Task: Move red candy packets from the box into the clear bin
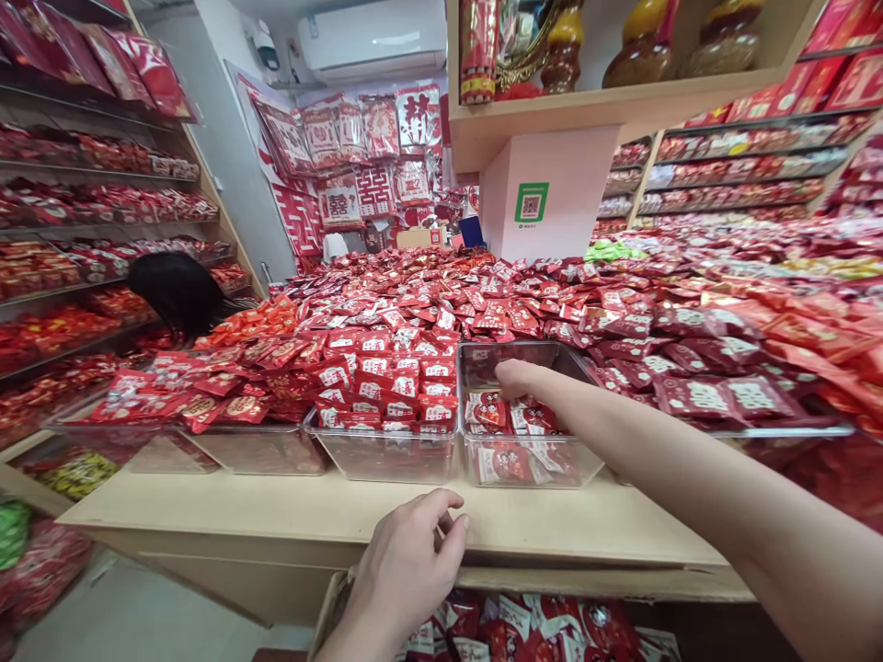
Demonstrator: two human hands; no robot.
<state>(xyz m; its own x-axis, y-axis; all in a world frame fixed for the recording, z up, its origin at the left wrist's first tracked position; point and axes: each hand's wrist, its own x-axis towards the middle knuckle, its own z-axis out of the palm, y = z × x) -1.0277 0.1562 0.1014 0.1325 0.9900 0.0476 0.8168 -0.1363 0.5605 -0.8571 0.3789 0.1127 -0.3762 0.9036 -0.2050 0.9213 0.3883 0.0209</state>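
Observation:
My right hand point(519, 377) reaches down into a clear plastic bin point(530, 460), over red and white candy packets point(485, 411) lying at its bottom. Its fingers point down and are mostly hidden, so I cannot see whether they hold a packet. My left hand point(418, 542) hovers at the counter's front edge with its fingers loosely bent, thumb and forefinger apart, and nothing in it. Below it, an opened cardboard box point(593, 579) holds more red and white packets point(507, 630). Left of the bin stands another clear bin point(386, 460), heaped with neatly stacked red packets point(400, 386).
Bins of dark red packets point(710, 395) stand to the right on the wooden counter point(276, 501). An overhead wooden shelf point(538, 119) juts out above. A person's dark hair point(176, 294) shows at the left, by stocked shelves point(103, 225).

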